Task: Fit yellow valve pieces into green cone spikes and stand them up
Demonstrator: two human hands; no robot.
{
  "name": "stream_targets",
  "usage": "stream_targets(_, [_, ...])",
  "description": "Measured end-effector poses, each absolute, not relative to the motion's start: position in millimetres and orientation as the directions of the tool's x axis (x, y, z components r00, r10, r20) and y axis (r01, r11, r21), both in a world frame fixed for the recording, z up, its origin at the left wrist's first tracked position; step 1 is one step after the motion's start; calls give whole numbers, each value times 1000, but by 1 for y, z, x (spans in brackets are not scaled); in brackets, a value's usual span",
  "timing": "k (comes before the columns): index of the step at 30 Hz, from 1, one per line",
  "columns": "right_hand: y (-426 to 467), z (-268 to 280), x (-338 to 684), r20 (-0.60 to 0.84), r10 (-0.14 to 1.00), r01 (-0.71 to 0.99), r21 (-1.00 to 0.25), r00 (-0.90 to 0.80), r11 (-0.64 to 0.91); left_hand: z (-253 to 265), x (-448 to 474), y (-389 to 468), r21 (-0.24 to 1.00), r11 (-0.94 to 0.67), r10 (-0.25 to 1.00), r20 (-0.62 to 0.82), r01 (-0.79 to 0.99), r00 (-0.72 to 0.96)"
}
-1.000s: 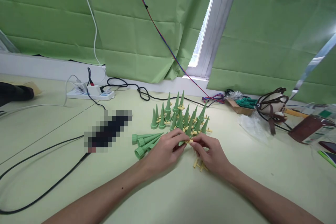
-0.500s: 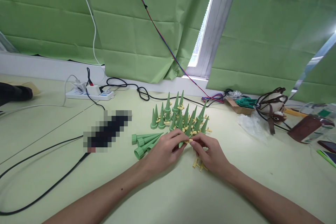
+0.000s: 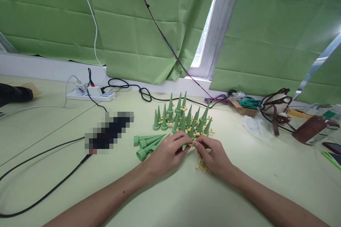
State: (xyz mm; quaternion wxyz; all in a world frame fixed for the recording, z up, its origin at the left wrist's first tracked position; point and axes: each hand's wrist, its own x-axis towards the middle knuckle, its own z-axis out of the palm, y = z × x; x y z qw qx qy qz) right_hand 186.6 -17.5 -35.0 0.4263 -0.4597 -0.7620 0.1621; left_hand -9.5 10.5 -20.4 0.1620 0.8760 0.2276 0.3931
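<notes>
My left hand [image 3: 169, 149] is closed around a green plastic spike [image 3: 184, 147], most of which the fingers hide. Against it, my right hand [image 3: 215, 153] pinches a small yellow valve [image 3: 190, 144] between thumb and fingertips. Whether the two parts are joined cannot be made out. Beyond the hands, several green spikes [image 3: 164, 117] stand upright with yellow valves on their sides. Several bare spikes [image 3: 144, 143] lie in a heap left of my left hand. Loose yellow valves [image 3: 203, 169] lie partly under my right hand.
At the back left is a white power strip [image 3: 75, 95] with a black cable behind the spikes. A blurred dark object [image 3: 109, 133] lies to the left. On the right are a plastic bag [image 3: 257, 127], a cardboard box [image 3: 241, 108] and a dark red case [image 3: 311, 130].
Both hands stay nearly in place. The yellow valve between the fingertips has shifted slightly, and the visible spike tip has moved a little to the right.
</notes>
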Motion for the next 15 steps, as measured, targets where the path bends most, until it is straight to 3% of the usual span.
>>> stream_targets(15, [-22,-36,187,522,832,487,-686,-190,541,-18,-8,9,507,-819,564,626,269,538])
